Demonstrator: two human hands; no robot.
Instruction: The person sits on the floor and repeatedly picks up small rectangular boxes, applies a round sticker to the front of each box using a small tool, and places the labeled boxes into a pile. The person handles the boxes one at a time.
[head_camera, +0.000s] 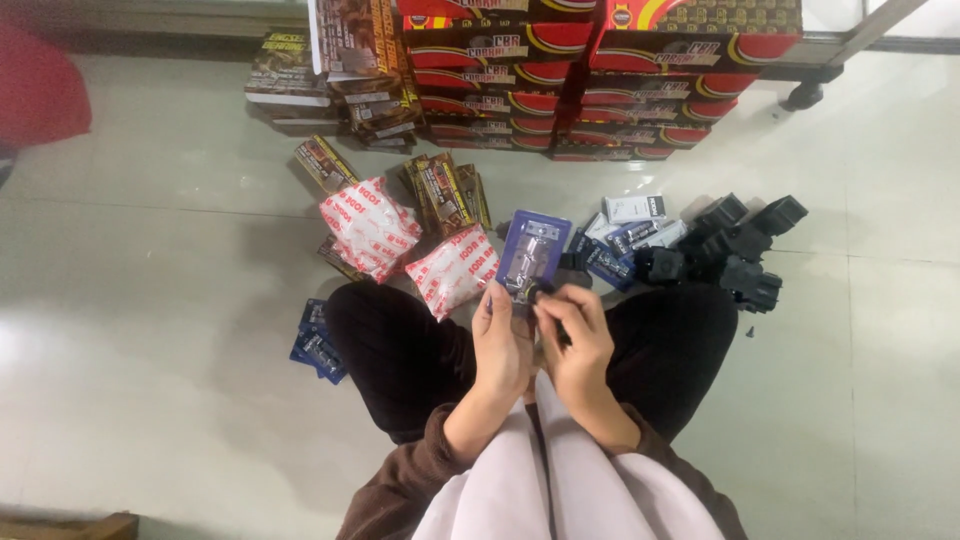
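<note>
I sit on the floor with my knees up, and both hands meet in front of me. My left hand (500, 345) holds a blue blister card (533, 252) with a shiny metal part under clear plastic, gripping it by its lower edge. My right hand (575, 335) is closed around a thin dark pen-like tool (553, 318) whose tip rests at the card's bottom edge.
Two white-and-red plastic bags (370, 228) lie ahead on the left among brown boxes (445, 190). More blue cards (318, 345) lie by my left knee. Black plastic parts (735, 250) and small packs (636, 232) lie on the right. Stacked red-and-black cartons (560, 85) stand behind.
</note>
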